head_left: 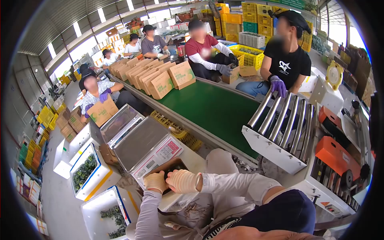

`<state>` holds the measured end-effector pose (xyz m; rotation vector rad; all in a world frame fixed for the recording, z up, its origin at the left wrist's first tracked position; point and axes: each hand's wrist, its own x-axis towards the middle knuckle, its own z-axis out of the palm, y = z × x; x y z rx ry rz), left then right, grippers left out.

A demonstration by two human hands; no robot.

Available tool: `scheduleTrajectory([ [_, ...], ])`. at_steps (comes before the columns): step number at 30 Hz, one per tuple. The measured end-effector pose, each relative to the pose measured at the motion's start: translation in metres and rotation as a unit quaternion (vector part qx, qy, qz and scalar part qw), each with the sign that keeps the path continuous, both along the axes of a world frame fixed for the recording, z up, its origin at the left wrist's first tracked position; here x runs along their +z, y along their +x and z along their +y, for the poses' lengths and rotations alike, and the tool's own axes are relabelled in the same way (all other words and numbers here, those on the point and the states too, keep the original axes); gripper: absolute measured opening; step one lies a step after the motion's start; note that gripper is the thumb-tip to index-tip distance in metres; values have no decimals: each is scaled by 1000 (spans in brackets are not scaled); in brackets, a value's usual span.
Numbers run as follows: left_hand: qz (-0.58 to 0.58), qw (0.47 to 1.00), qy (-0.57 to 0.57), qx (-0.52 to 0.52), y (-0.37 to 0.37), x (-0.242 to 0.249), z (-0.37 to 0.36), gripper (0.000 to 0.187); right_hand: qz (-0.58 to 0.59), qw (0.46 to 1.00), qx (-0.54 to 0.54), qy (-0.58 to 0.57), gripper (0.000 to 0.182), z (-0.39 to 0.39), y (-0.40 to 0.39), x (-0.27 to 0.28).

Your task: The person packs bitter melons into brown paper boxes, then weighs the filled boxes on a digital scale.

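Observation:
Both my hands wear striped, cream-coloured gloves and meet at the near side of an open cardboard box (180,160) with a dark inside. My left hand (155,181) is closed, its fingers curled at the box's near left corner. Beside it, my right hand (182,180) is closed too, with its fingertips over the opening; I cannot tell what the fingers hold. Just beyond the box stands a weighing scale (142,140) with a steel plate and a red-and-white keypad (169,149). To the left, white foam boxes (92,191) hold green leafy produce (84,171).
A green conveyor belt (204,114) runs ahead, carrying a row of cardboard boxes (162,85). Steel rollers (284,120) stand at right, near an orange-covered machine (337,155). A person in black (286,60) rests a purple-gloved hand on the rollers; several other people sit along the belt.

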<state>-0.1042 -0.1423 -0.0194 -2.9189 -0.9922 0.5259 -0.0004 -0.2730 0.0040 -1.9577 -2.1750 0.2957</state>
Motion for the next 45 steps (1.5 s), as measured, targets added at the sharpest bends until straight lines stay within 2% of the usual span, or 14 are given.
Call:
scheduleTrajectory([
  [1,11,1000,18,0,0,8,-4,66,0,1000,-1,7,27,13,0,-6],
  [3,5,1000,0,-2,-8,14,-12,73,-54,987,59,-140,26,38,6,-9],
  [5,-88,980,125,-125,-21,11,-17,70,-66,980,55,-180,26,39,13,18],
  [9,37,997,-70,-7,-63,-11,-54,53,-17,971,114,-210,33,40,-1,-22],
  [11,-81,996,-35,1,-18,16,-14,36,-86,972,70,-206,33,63,13,-24],
  [13,-148,988,29,-29,-30,-2,-7,42,-69,971,82,-211,31,69,21,-32],
  [18,-354,934,-24,-38,-55,2,0,19,-1,968,112,-223,35,66,29,-25],
  [21,-319,945,-46,-50,-60,0,-4,32,-3,967,146,-207,34,71,30,-32],
  [26,-94,991,-61,77,-20,2,-19,55,-74,965,116,-222,30,71,25,-29],
  [27,-98,991,-45,74,-18,13,-22,36,-77,970,91,-213,30,70,22,-26],
  [31,-117,989,-43,79,-19,13,-19,46,-82,977,53,-187,23,64,18,-18],
  [34,-209,978,4,0,-44,-25,-13,52,-61,973,56,-216,23,64,17,-27],
  [40,-222,974,-12,45,-29,9,-28,30,-21,980,35,-195,22,63,26,-23],
  [45,-260,966,0,-4,-30,-15,-9,27,-15,976,42,-211,22,63,26,-25],
])
